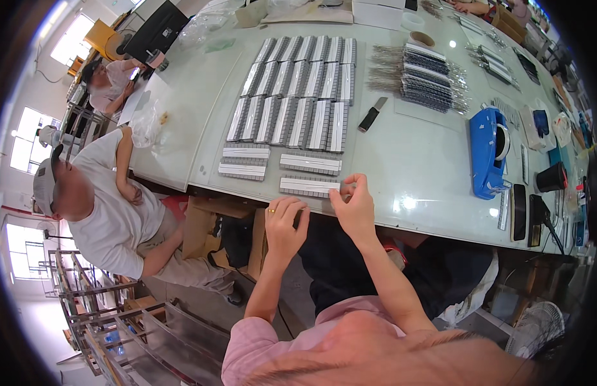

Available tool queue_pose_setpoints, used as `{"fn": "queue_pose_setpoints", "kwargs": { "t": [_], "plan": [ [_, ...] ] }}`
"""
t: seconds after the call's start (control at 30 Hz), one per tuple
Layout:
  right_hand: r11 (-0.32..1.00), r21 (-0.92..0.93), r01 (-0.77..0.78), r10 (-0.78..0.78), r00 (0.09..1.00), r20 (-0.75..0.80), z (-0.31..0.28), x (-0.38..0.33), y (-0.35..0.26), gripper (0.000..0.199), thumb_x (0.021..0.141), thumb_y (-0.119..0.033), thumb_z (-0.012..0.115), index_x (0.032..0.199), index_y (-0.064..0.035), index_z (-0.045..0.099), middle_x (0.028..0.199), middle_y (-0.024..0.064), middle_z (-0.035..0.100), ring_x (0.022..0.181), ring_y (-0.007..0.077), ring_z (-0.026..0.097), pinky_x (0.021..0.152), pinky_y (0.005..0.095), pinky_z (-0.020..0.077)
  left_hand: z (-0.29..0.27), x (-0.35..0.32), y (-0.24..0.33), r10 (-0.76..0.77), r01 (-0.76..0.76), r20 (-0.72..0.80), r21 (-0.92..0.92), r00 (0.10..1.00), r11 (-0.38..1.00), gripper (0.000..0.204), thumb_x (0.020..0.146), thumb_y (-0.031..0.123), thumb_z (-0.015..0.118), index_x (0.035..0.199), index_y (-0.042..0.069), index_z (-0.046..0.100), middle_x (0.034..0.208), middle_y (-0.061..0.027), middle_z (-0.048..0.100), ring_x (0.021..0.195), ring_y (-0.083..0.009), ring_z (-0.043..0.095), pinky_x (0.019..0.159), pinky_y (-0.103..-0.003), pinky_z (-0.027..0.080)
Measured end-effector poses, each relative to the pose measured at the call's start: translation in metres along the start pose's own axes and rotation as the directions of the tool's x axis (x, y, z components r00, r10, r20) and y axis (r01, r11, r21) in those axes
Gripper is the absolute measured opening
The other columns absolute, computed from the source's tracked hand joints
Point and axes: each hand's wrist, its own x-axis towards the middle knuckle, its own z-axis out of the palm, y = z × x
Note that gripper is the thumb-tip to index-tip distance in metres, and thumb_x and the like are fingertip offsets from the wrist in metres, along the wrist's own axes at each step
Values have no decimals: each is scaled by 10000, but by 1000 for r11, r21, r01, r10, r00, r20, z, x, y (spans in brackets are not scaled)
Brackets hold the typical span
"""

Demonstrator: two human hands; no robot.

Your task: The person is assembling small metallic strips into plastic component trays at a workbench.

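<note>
Grey strip [309,186] perhaps pinched; right hand [354,207]

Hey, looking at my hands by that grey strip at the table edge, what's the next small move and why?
Probably nudge the nearest grey strip square with the strip above it. Your right hand pinches its right end, while your left hand rests at the table edge just below it. The strip lies slightly skewed and out of line with the tidy rows beyond.
</note>
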Motion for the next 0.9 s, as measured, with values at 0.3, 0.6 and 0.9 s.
{"fn": "queue_pose_setpoints", "kwargs": {
  "t": [0.3, 0.6, 0.9],
  "plan": [
    [919, -356, 172, -133, 982, 133, -1, 3, -18, 206, 856, -178, 626, 932, -55, 478, 666, 116, 633, 628, 349, 641, 598, 449, 483, -1, -1, -12, 2, -3, 6, 122, 1000, 993, 155, 785, 78, 704, 927, 56, 646, 969, -72, 629, 974, -291, 584, 845, -399, 428],
    [854, -470, 224, -154, 971, 184, -2, 10, -18, 193, 846, -187, 621, 897, -40, 507, 708, 156, 646, 647, 376, 644, 604, 479, 490, 2, 5, -11, 11, -13, 18, 135, 1000, 991, 161, 795, 89, 692, 942, 51, 639, 968, -84, 625, 952, -298, 584, 814, -403, 442],
    [834, -480, 272, -206, 961, 186, -12, 13, -16, 175, 842, -185, 623, 869, -44, 523, 740, 161, 649, 667, 379, 646, 609, 479, 497, 1, 10, -11, -13, 8, 22, 194, 1000, 981, 183, 799, 99, 682, 969, 47, 636, 998, -97, 622, 961, -310, 580, 817, -409, 449]
  ]
}}
